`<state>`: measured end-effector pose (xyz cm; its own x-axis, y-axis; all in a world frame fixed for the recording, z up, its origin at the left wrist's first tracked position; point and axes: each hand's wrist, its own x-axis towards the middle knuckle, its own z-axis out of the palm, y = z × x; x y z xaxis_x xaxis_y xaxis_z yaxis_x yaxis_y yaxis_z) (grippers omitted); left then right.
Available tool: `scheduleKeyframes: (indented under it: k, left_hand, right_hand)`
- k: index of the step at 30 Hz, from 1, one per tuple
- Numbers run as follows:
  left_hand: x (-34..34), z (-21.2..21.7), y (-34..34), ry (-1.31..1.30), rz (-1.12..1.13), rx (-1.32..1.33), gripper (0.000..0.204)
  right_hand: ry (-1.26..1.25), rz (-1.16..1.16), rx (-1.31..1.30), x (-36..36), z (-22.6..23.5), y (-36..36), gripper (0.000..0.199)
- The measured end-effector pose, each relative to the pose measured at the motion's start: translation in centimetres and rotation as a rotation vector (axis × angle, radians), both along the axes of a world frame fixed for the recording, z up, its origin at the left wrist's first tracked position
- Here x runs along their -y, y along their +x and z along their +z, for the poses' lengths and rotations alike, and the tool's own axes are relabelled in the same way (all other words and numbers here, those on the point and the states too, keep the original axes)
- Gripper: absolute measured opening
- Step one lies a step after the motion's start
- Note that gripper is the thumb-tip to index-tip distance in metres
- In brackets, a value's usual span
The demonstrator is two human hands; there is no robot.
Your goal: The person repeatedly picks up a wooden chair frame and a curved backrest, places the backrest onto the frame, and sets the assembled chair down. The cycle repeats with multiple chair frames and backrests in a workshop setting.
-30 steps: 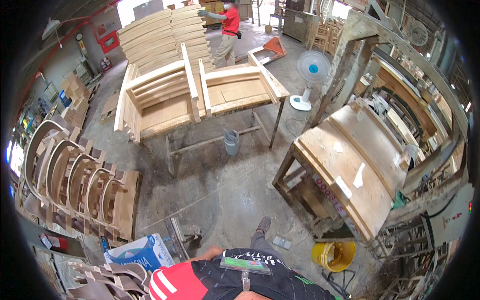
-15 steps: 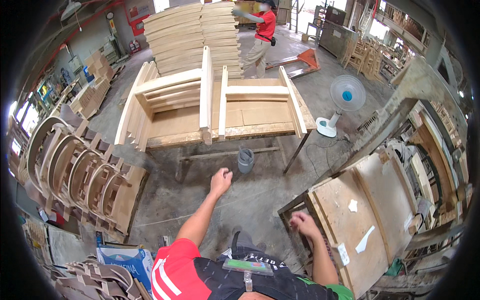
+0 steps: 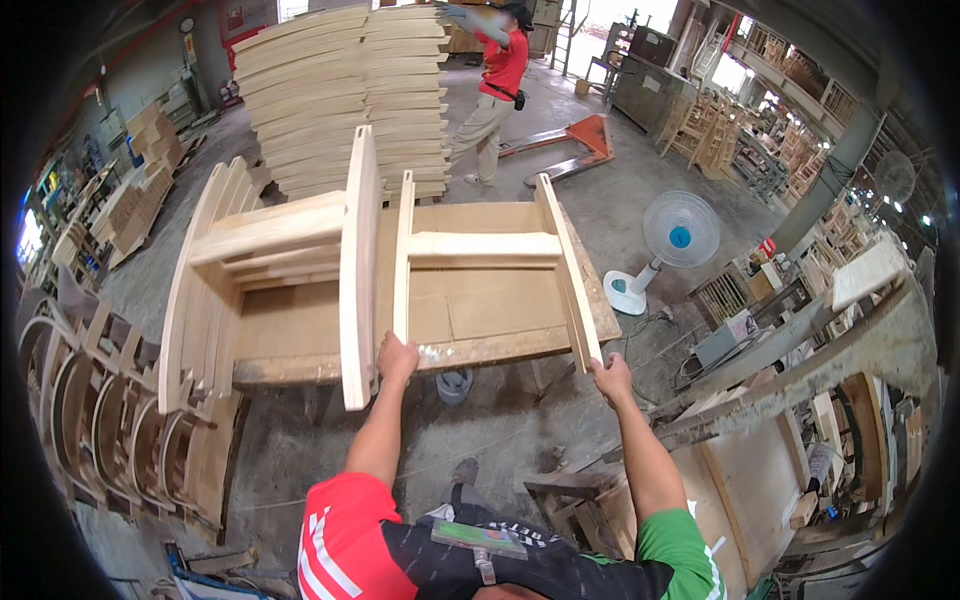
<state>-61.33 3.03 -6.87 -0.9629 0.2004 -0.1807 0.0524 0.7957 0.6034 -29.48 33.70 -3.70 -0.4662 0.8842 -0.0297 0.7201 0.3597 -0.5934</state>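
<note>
An H-shaped wooden frame [image 3: 485,249], two pale legs joined by a crossbar, lies on the workbench [image 3: 300,371] ahead of me. My left hand [image 3: 398,359] is closed around the near end of its left leg. At the near end of the right leg, my right hand [image 3: 612,381] grips with fingers curled on the wood. Just left of my left hand stands a pile of similar frames [image 3: 270,226], stacked on the same bench. Part of the fingers on each hand is hidden behind the legs.
Behind the bench rises a tall stack of pale boards [image 3: 310,100], a co-worker [image 3: 505,65] beside it. A white fan [image 3: 680,238] stands right. Curved wooden parts [image 3: 120,400] fill the left. A grey bucket [image 3: 454,387] sits under the bench. An orange pallet jack [image 3: 590,140] is farther back.
I have moved closer to the bench. Both hands have reached forward and taken hold of the right-hand wooden frame's near leg ends.
</note>
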Motion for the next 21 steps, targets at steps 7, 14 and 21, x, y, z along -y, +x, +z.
scheduleKeyframes:
  k: [7, 14, 21]
  left_hand:
    - [0.4, -1.2, 0.7, 0.040, -0.060, -0.054, 0.047]
    - [7.7, -2.4, 8.7, 0.085, 0.018, -0.001, 0.044]
    - [5.0, -2.9, 8.1, 0.544, 0.231, 0.673, 0.026]
  right_hand:
    - [0.020, -0.008, 0.228, -3.2, -2.5, -3.7, 0.042]
    - [-0.275, 0.100, 0.286, -0.4, -3.8, 4.0, 0.045]
    - [-0.667, -0.136, -0.054, -3.4, -4.0, 2.2, 0.033]
